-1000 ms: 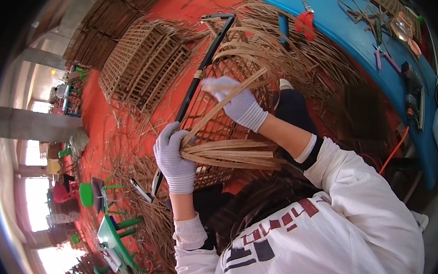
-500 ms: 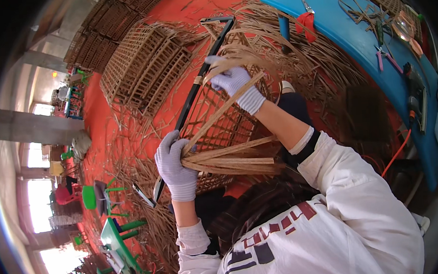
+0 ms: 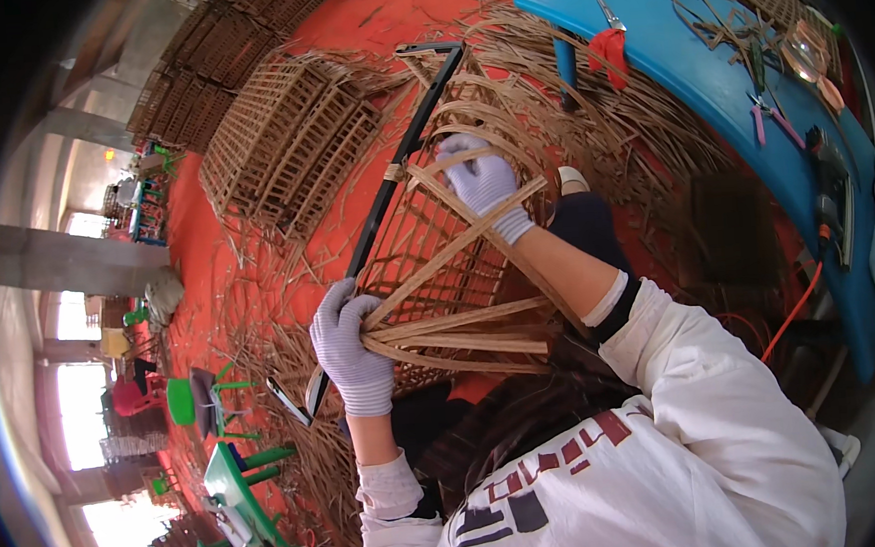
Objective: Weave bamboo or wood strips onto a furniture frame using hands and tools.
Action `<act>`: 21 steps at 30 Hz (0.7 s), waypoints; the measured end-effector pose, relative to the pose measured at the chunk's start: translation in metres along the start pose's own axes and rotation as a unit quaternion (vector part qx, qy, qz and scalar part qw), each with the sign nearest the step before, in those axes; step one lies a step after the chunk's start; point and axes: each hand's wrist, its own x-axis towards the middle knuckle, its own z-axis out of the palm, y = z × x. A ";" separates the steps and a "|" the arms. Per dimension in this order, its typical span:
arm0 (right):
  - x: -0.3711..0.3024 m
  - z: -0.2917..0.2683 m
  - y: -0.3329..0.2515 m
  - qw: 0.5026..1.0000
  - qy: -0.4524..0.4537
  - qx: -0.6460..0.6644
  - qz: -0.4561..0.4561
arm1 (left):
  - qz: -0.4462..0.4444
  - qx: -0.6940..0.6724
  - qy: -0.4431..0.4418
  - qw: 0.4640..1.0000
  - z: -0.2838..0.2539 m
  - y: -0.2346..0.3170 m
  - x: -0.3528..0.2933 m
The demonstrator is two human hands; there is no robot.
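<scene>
My left hand (image 3: 346, 334), in a striped grey-white knit glove, closes round the ends of several flat tan bamboo strips (image 3: 461, 334), which fan out to the right. It rests by the lower part of a long black bar (image 3: 401, 165) at the basket's edge. Further up, my gloved right hand (image 3: 480, 176) is curled on a bamboo strip (image 3: 463, 156) near the bar's upper part. Another strip slants down from there past my right wrist. Beneath both hands lies an open-weave basket (image 3: 436, 248); the hands and strips hide part of it.
A blue bench (image 3: 663, 29) at the right bears pliers, scissors (image 3: 760, 113) and a power tool (image 3: 831, 184) with an orange cord. Woven baskets (image 3: 284, 142) are stacked at the upper left. Loose strips litter the red floor. A green stool (image 3: 232, 487) stands lower left.
My right hand has moved slightly down and right, its fingers now curled lower at the rim. A strip now slants down past my right wrist. My left hand keeps its grip almost in place.
</scene>
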 end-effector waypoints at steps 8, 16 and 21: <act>0.022 -0.001 0.009 0.998 0.016 0.043 0.053 | 0.021 0.037 0.007 0.999 0.001 -0.001 -0.001; 0.005 0.011 0.008 0.993 -0.020 -0.004 -0.113 | 0.019 0.032 0.006 0.999 0.003 -0.005 -0.003; 0.009 0.012 0.009 0.998 -0.035 0.055 0.017 | -0.021 0.013 -0.002 1.000 0.005 -0.006 -0.005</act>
